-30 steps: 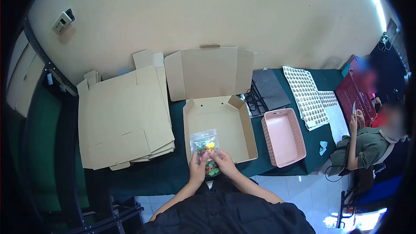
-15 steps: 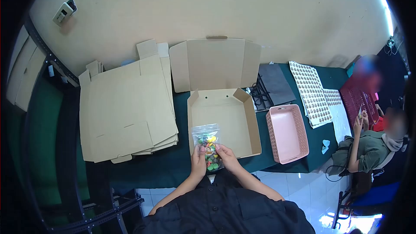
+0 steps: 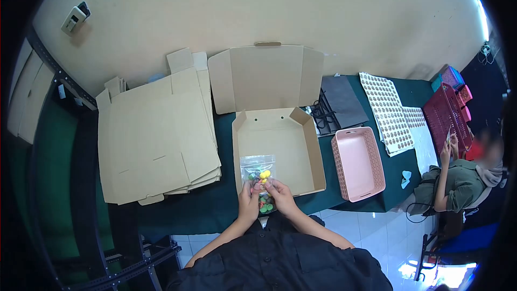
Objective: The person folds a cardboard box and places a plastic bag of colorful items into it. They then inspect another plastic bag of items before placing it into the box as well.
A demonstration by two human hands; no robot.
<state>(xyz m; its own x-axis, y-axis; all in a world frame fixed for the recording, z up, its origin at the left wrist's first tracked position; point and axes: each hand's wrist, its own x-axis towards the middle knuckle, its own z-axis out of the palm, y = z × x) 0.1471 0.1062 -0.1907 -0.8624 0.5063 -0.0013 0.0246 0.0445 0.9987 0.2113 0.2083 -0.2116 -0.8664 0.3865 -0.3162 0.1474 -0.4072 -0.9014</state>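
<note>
Both my hands grip a clear zip bag of colourful candies (image 3: 265,174), held upright over the front edge of an opened cardboard box (image 3: 283,145). My left hand (image 3: 248,203) closes on the bag's left side, and my right hand (image 3: 282,196) pinches it from the right. The fingers meet near the middle of the bag and cover part of the candies. Yellow, green and red pieces show above and below them. The box's lid (image 3: 267,75) stands raised against the wall.
Flattened cardboard boxes (image 3: 156,140) are stacked at left. To the right are a pink basket (image 3: 360,194), black paper bags (image 3: 344,102) and sheets of round stickers (image 3: 386,113). A person in a green shirt (image 3: 464,186) sits at far right by a dark red basket (image 3: 447,113).
My fingers have drawn closer together over the middle of the candy bag, covering more of it. The camera view has shifted slightly.
</note>
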